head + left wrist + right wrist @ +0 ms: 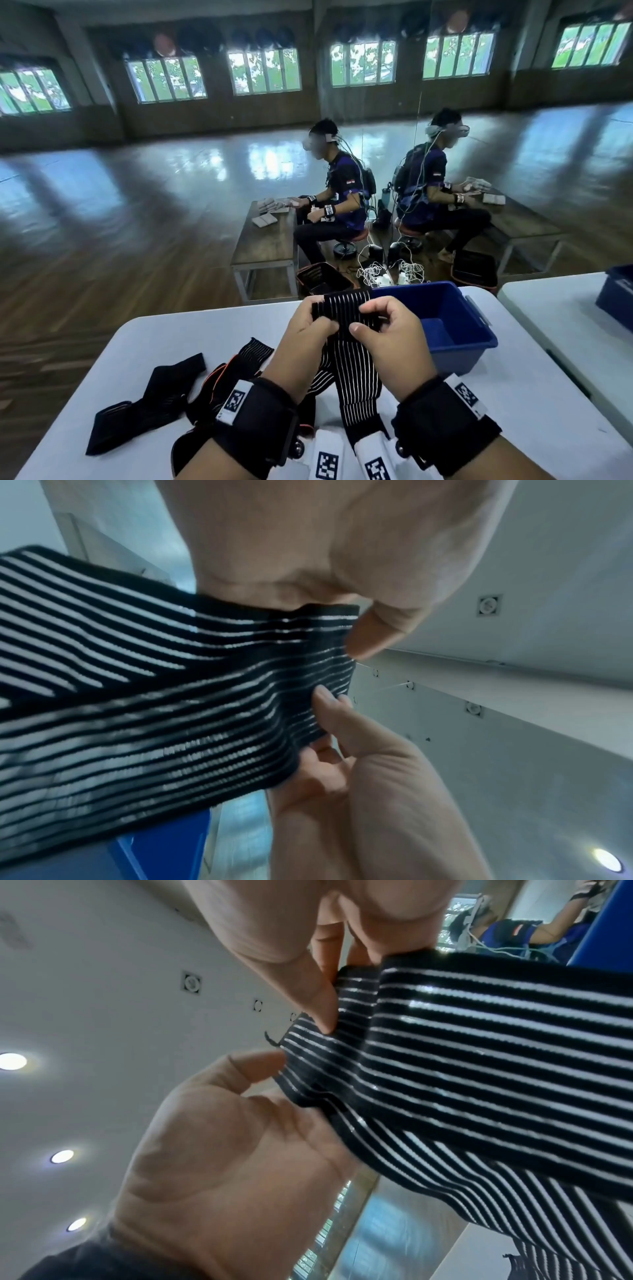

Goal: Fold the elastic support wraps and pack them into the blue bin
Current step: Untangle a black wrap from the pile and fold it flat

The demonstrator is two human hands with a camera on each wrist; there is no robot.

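Both hands, left hand [313,329] & right hand [390,337], pinch one black white-striped elastic wrap [346,310] mid-fold above white worktop [144,346]. Other black wraps [150,394] lie unfolded at left; blue plastic bin [455,329] at right looks empty. Task barely begun.

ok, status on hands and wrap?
Both hands, left and right, pinching striped wrap, mid-fold. Blue bin looks empty. Nothing blocking.
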